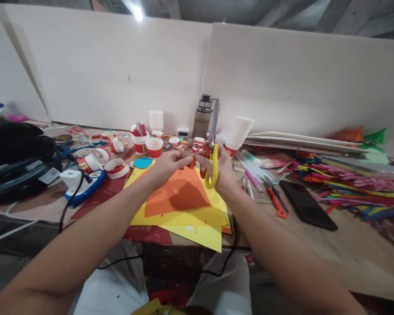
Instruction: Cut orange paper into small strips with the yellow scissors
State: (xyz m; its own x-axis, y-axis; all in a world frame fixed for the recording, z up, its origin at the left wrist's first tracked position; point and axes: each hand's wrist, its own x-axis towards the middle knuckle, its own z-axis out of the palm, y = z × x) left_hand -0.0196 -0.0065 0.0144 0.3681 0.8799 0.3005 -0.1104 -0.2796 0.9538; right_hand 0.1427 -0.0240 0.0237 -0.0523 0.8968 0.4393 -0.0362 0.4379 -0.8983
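Forearms [95, 238] reach over counter [354, 249]. Left hand [170, 165]: grip narrow on small orange piece [192, 163], above orange paper [167, 199]. Right hand [223, 168]: grip holding scissors [215, 159] by yellow-red handles, blades up. Phone [307, 204] lies farther right.

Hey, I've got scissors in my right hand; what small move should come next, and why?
Probably lay the scissors on the orange paper: your right hand holds them blades up while its fingertips also work close to your left hand, at a small red-orange piece. That would likely free its grip.
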